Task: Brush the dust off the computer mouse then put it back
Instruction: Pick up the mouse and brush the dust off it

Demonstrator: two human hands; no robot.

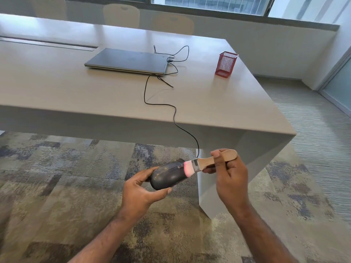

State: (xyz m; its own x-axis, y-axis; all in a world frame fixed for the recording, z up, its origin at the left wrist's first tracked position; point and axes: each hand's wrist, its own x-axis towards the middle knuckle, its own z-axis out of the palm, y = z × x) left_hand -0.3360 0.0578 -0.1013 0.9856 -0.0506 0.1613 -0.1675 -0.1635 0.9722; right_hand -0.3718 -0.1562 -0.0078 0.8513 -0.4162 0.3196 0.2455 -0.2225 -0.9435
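Two bare forearms are reaching in from the bottom edge, over a mottled grey and tan carpet (66, 186). The left hand (140, 192) is cradling a dusty dark grey computer mouse (167, 176), its fingers (152, 170) and thumb curling round the rear of the body and holding it in the air below the edge of the surface. The right hand (230, 179) is pinching the wooden handle of a small flat paintbrush with a metal ferrule and pinkish bristles (205, 162), its fingers clamping on the handle; the bristles are pressing against the front of the mouse. A thin black cable (174, 114) is running from the mouse up over the edge of a large pale grey surface (76, 95) and winding toward a closed grey laptop (127, 60); a round logo is showing on the lid, too small to read. Well to the right a red wire-mesh pen holder (226, 64) is standing upright. Beyond, pale chair backs (121, 15) are lining the far side beneath a row of windows (209, 4).
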